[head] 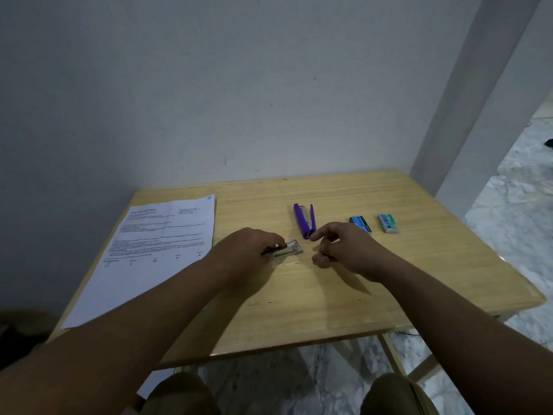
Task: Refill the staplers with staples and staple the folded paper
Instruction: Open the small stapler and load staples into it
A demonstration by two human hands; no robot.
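My left hand (248,247) pins small metal stapler (288,249) at table (344,295) centre; right hand (344,247) loosely curled, empty — I'd fetch blue staple box (360,224) at 2 o'clock, keep stapler steady.

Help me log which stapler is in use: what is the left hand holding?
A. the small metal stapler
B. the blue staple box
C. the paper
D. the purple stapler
A: the left hand grips the small metal stapler; the purple stapler lies open on the table, untouched.
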